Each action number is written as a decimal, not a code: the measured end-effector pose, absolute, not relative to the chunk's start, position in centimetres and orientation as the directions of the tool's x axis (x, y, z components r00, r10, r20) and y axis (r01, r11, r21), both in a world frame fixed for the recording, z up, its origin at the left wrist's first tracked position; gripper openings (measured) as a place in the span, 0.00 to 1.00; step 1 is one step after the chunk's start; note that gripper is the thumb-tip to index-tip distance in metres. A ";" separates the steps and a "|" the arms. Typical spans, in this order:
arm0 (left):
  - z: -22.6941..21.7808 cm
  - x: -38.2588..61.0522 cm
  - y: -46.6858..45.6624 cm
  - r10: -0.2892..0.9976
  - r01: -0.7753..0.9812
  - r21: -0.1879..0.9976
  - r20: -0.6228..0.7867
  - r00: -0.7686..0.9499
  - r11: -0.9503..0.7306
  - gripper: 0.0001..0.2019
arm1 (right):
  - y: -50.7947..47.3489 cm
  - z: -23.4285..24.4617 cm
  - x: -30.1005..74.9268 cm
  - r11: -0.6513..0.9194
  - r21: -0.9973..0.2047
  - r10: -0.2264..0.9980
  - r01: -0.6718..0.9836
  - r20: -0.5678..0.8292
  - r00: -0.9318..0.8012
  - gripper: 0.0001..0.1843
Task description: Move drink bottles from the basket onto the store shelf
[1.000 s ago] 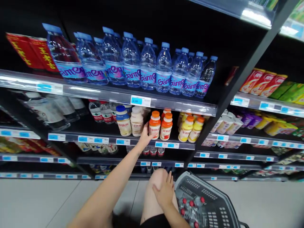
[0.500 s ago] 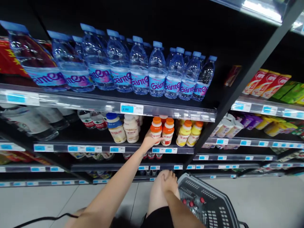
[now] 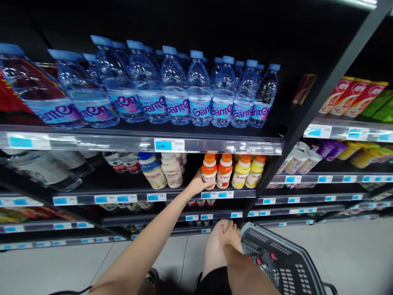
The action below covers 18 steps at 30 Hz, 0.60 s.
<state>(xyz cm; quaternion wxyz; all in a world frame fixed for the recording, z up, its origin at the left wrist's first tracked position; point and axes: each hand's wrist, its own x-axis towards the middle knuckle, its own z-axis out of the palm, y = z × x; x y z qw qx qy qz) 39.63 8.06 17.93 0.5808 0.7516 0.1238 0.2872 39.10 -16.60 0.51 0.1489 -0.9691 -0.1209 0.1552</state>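
Observation:
My left hand (image 3: 197, 184) reaches into the shelf, its thumb across the lower front of an orange-capped yogurt drink bottle (image 3: 209, 173). The other fingers are hidden beside and behind that bottle, which stands upright on the shelf. Right next to it is a second orange-capped bottle (image 3: 224, 172). Yellow bottles (image 3: 242, 173) stand further right, and a white bottle (image 3: 172, 172) and a blue-capped bottle (image 3: 151, 172) are left of my hand. My right hand (image 3: 231, 235) rests on my bent knee (image 3: 214, 241), fingers spread over it, holding nothing.
Blue-capped water bottles (image 3: 199, 98) line the shelf above, whose clear front edge (image 3: 215, 146) overhangs the drinks. A grey shopping basket (image 3: 299, 250) holding red-capped bottles (image 3: 272, 256) stands on the floor at my right. A dark post (image 3: 322, 78) divides the shelving.
The view has shifted, so the lower shelf's drinks and my hands appear further right. My left thumb has drawn back leftward across the orange-capped bottle. My right hand stays on the knee.

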 end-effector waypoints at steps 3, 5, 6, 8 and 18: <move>17.8 39.9 9.5 0.608 -0.223 0.960 0.279 0.744 -0.167 0.36 | -16.3 0.3 39.0 -0.930 -0.310 0.286 0.197 -0.275 0.918 0.34; 18.0 40.7 10.6 0.657 -0.233 0.966 0.246 0.713 -0.109 0.36 | -16.0 0.1 38.9 -0.928 -0.308 0.299 0.211 -0.273 0.914 0.35; 18.2 41.1 11.1 0.666 -0.220 0.971 0.226 0.710 -0.095 0.36 | -15.9 -0.1 38.9 -0.925 -0.309 0.305 0.218 -0.267 0.914 0.35; 18.7 42.0 12.1 0.662 -0.192 0.978 0.193 0.724 -0.075 0.35 | -15.4 -0.6 38.8 -0.921 -0.315 0.315 0.230 -0.252 0.915 0.35; 21.3 44.0 13.1 0.425 -0.031 0.984 0.104 0.899 -0.176 0.29 | -13.3 -2.3 38.3 -0.919 -0.263 0.353 0.292 -0.223 0.909 0.33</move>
